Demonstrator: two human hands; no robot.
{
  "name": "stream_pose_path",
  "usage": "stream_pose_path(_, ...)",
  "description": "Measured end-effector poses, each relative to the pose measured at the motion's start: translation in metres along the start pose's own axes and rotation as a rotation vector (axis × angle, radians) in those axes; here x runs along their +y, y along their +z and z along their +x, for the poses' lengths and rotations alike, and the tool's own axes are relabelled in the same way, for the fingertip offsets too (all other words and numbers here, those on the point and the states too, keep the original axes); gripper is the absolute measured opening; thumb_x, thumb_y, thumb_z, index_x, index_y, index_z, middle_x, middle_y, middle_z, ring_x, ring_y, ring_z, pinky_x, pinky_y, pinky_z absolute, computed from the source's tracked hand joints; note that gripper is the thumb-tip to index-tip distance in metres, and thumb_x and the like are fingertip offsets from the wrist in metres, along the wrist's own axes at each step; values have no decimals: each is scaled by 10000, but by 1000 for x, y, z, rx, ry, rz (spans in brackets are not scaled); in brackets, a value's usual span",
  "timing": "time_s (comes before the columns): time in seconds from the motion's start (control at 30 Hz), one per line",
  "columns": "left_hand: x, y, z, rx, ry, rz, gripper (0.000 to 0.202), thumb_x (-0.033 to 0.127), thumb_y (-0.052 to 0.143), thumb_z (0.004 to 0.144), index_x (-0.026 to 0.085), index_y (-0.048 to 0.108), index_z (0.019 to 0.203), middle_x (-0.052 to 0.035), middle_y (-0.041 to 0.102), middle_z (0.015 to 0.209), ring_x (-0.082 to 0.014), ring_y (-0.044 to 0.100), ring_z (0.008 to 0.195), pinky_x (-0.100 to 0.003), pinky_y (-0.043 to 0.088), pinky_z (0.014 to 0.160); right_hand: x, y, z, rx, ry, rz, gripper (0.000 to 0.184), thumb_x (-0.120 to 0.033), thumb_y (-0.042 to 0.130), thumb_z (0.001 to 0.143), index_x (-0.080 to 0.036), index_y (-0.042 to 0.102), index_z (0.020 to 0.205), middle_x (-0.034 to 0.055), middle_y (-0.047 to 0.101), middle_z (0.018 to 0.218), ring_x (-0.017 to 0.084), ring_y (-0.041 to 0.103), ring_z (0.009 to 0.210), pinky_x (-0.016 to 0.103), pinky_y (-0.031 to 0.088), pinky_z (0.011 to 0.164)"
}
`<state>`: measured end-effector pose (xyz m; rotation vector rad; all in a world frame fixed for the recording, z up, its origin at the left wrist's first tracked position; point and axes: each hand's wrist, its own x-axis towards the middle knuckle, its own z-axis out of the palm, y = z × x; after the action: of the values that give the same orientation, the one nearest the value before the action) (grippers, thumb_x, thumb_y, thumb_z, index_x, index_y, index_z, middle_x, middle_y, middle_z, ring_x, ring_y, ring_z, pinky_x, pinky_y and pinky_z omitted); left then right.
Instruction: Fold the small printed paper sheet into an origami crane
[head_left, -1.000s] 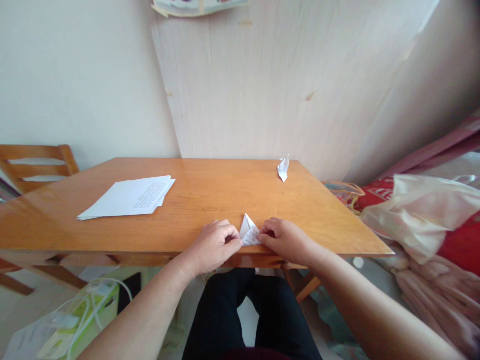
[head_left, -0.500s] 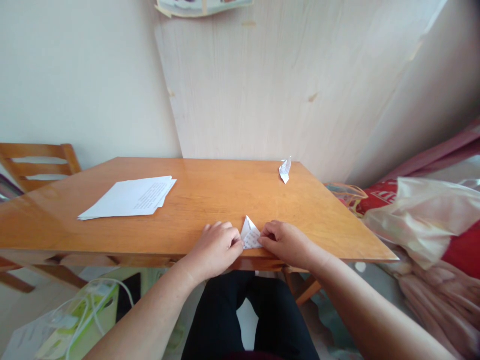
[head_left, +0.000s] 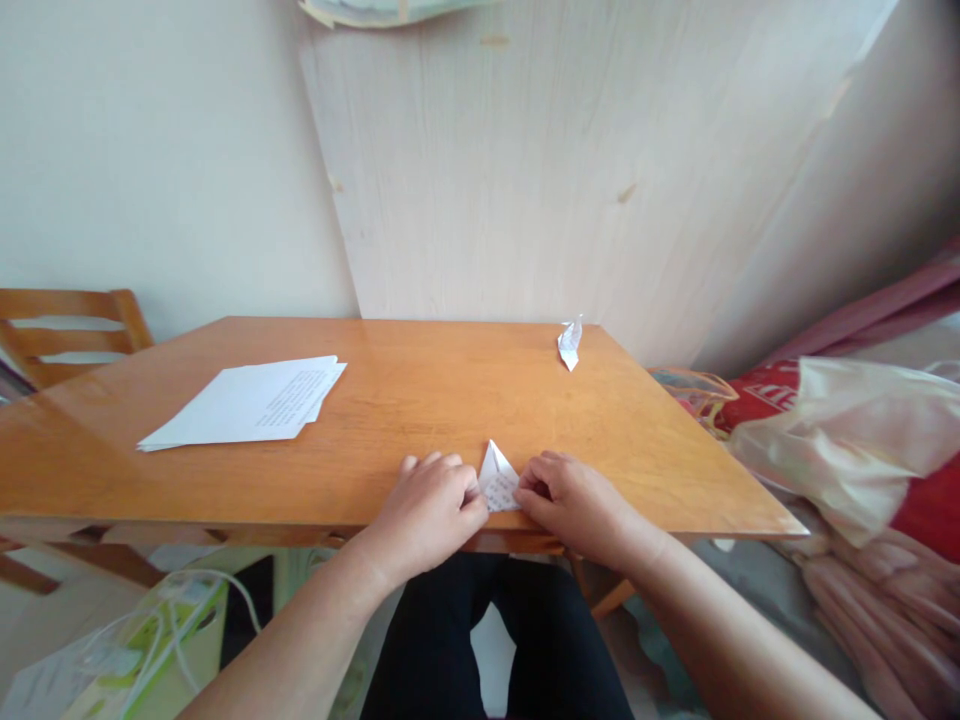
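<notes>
A small folded piece of paper [head_left: 498, 484], white with printed text on its lower part, lies at the near edge of the wooden table [head_left: 420, 380], its pointed tip facing away from me. My left hand [head_left: 439, 503] pinches its left corner between thumb and curled fingers. On the opposite side, my right hand [head_left: 566, 497] grips the right corner in the same way. The fingertips partly cover both corners of the paper.
A stack of printed sheets [head_left: 240, 405] lies on the table's left side. Another folded paper piece [head_left: 570, 343] stands near the far right corner. Beyond the right edge are a pale plastic bag [head_left: 862, 430] and cloth. A wooden chair [head_left: 75, 330] is at the left.
The view has tilted and shifted slightly, so the table sits a little lower. Both hands keep their hold on the folded paper, with hardly any change in their pose.
</notes>
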<state>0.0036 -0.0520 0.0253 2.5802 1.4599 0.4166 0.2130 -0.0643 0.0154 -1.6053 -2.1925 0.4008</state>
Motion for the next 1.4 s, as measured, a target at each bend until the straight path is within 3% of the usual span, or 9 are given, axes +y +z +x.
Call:
stream_pose_path(0.33, -2, 9, -1, 38, -26, -18, 155, 204, 607, 814, 209, 527, 682, 1, 619, 772, -217, 547, 809, -337, 279, 700, 12, 10, -1, 44, -13, 23, 115, -258, 636, 861, -212, 587, 768, 23, 623, 774, 171, 554, 732, 293, 357, 663)
stream_pose_path(0.5, -4, 8, -3, 40, -37, -133, 58, 186, 618, 829, 232, 584, 838, 20, 630, 808, -203, 557, 839, -338, 306, 731, 13, 10, -4, 58, 7, 33, 101, -247, 645, 852, -216, 550, 839, 5, 611, 769, 157, 526, 693, 282, 326, 618)
stream_pose_path(0.7, -5, 3, -8, -17, 53, -193, 308, 171, 543, 927, 365, 666, 1133, 10, 601, 928, -195, 541, 964, -339, 335, 812, 8, 5, -5, 8, -56, 53, 51, -182, 590, 884, -220, 570, 857, 8, 616, 826, 168, 541, 785, 289, 354, 689)
stream_pose_path(0.87, -8, 4, -9, -70, 81, -158, 363, 192, 526, 962, 456, 683, 1156, 11, 569, 900, -186, 521, 926, -336, 327, 798, 8, 4, -7, -19, -47, 84, 75, -159, 589, 890, -219, 577, 847, 3, 611, 830, 165, 529, 784, 291, 362, 702)
stream_pose_path(1.4, -14, 10, -7, -76, 58, -193, 368, 203, 533, 955, 473, 687, 1152, 10, 585, 925, -197, 528, 941, -359, 334, 827, 12, 3, -14, -15, -76, 105, 94, -123, 528, 948, -208, 559, 925, 21, 607, 910, 181, 535, 838, 309, 408, 748)
